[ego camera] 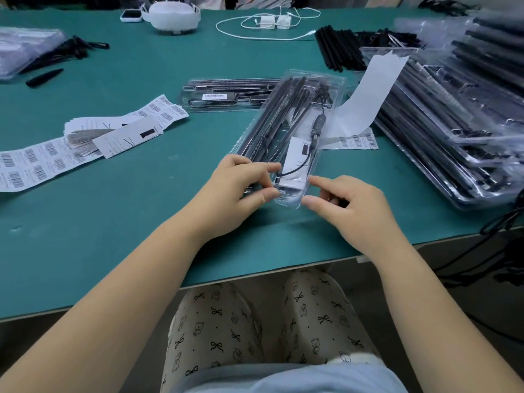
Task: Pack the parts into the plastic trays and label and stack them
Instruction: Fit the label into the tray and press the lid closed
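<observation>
A clear plastic tray (286, 131) lies slanted on the green table, filled with black rods, a black cable and a white card. My left hand (241, 188) pinches the tray's near left edge between thumb and fingers. My right hand (346, 205) pinches the near right corner, with the index finger pointing at the tray's end. A second packed tray (226, 93) with a barcode label lies flat behind it. Sheets of barcode labels (42, 163) and a pile of cards (113, 137) lie to the left.
A tall stack of packed trays (453, 123) fills the right side, with a white backing strip (374, 92) curling off it. Loose black rods (337, 46) lie at the back right. A white charger cable (266, 24), a white headset (173, 15) and a phone lie at the back. The table edge runs close to my lap.
</observation>
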`<action>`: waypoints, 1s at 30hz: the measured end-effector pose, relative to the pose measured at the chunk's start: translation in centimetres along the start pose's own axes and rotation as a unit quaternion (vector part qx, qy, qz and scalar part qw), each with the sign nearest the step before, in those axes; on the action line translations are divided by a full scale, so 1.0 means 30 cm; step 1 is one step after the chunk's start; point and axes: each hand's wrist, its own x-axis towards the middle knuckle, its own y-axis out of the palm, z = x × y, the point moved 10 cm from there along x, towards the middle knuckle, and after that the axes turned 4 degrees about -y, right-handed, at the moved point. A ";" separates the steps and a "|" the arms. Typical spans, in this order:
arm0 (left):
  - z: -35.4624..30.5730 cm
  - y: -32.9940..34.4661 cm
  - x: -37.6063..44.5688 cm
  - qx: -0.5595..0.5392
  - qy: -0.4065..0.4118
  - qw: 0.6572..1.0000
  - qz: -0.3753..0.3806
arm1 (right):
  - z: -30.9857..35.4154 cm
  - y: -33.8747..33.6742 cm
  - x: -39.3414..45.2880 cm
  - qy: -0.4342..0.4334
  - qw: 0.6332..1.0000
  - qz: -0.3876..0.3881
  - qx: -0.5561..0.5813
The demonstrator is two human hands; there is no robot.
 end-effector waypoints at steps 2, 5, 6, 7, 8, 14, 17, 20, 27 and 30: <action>0.004 -0.005 0.001 -0.022 -0.003 1.000 -0.003 | 0.014 0.013 -0.008 -0.020 0.999 0.020 -0.022; 0.007 -0.002 0.000 -0.046 0.001 0.999 -0.003 | 0.052 0.053 -0.019 -0.056 0.990 0.055 -0.116; 0.004 -0.001 0.001 -0.043 0.006 0.999 -0.002 | 0.057 0.073 -0.018 -0.055 0.983 0.079 -0.155; -0.001 0.001 0.001 -0.037 0.013 0.999 -0.002 | 0.058 0.091 -0.016 -0.055 0.973 0.102 -0.199; -0.005 0.002 0.002 -0.029 0.020 0.999 -0.002 | 0.058 0.106 -0.014 -0.058 0.962 0.121 -0.240; -0.003 0.005 0.007 0.016 0.023 1.000 0.003 | 0.048 0.058 -0.013 -0.046 0.989 0.058 -0.129; -0.006 0.015 0.008 0.060 0.031 0.998 0.009 | -0.012 -0.007 -0.025 0.015 0.999 -0.021 0.035; -0.005 0.014 0.008 0.063 0.026 0.998 0.009 | -0.010 -0.016 -0.029 0.002 0.997 -0.028 0.076; 0.000 0.006 0.001 0.030 0.023 0.999 0.004 | 0.057 0.017 -0.033 -0.082 0.997 0.006 0.004; 0.002 0.000 0.003 0.001 0.007 1.000 -0.002 | 0.052 -0.013 -0.043 -0.065 0.997 -0.043 0.015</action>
